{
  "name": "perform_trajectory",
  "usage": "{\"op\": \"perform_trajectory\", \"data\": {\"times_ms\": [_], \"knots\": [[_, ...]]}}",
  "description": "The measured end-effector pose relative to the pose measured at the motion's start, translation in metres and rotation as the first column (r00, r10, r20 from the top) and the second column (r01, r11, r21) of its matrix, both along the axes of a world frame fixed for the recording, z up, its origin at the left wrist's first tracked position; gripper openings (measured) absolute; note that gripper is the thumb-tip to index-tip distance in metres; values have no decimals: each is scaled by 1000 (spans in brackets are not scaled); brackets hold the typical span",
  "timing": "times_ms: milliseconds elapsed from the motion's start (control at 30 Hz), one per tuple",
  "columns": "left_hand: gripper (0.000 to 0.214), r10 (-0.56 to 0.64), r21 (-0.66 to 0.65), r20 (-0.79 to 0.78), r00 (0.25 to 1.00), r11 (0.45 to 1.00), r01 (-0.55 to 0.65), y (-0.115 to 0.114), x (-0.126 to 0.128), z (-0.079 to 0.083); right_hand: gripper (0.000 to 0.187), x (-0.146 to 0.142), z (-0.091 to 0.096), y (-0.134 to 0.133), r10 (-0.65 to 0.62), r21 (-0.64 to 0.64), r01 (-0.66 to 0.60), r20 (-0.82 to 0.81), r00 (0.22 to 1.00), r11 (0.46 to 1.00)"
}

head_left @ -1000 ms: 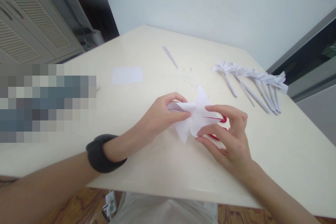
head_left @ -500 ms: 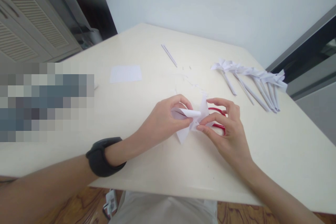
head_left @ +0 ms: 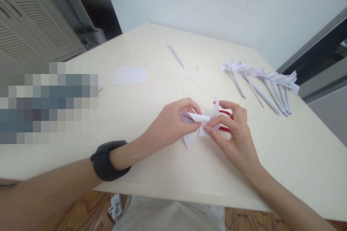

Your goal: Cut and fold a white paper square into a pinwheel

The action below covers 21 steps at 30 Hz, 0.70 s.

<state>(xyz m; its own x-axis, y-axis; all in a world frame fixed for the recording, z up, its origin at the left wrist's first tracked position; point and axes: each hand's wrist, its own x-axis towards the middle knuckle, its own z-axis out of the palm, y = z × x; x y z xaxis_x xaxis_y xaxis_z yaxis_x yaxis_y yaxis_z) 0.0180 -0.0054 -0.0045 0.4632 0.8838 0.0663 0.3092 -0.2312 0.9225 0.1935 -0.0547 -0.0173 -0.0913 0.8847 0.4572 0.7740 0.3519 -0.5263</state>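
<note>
A white paper pinwheel (head_left: 191, 138) with folded blades is between my two hands, just above the table. My left hand (head_left: 177, 118) pinches it from the left, around a curled blade. From the right, the thumb and fingers of my right hand (head_left: 233, 124) grip it near its centre. Red-handled scissors (head_left: 225, 129) lie under and behind my right hand; their blades are hidden.
Several finished paper pinwheels on rolled sticks (head_left: 260, 74) lie at the right back of the table (head_left: 151, 173). Two thin paper sticks (head_left: 175, 56) and small paper scraps (head_left: 202, 86) are behind my hands. A white paper sheet (head_left: 130, 75) lies at left, near a blurred-out patch.
Both hands keep their grip on the pinwheel and have shifted very little. The right thumb and fingers sit slightly differently near its centre, and the upper blade stands a bit further right.
</note>
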Motion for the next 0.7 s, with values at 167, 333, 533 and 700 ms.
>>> {"op": "perform_trajectory", "data": {"times_ms": [167, 333, 533, 700], "knots": [[14, -7, 3, 20, 1000, 1000, 7, -1, 0, -1, 8, -1, 0, 1, -6, -6, 6, 11, 1000, 1000], [14, -7, 0, 11, 1000, 1000, 7, -1, 0, 0, 8, -1, 0, 2, -6, -11, 6, 18, 1000, 1000], [15, -15, -11, -2, 1000, 1000, 15, -1, 0, 1, 8, 0, -1, 1, 0, -27, 0, 0, 1000, 1000], [15, -24, 1, 15, 1000, 1000, 24, -1, 1, 2, 8, -1, 0, 1, -6, -41, 6, 5, 1000, 999]]}}
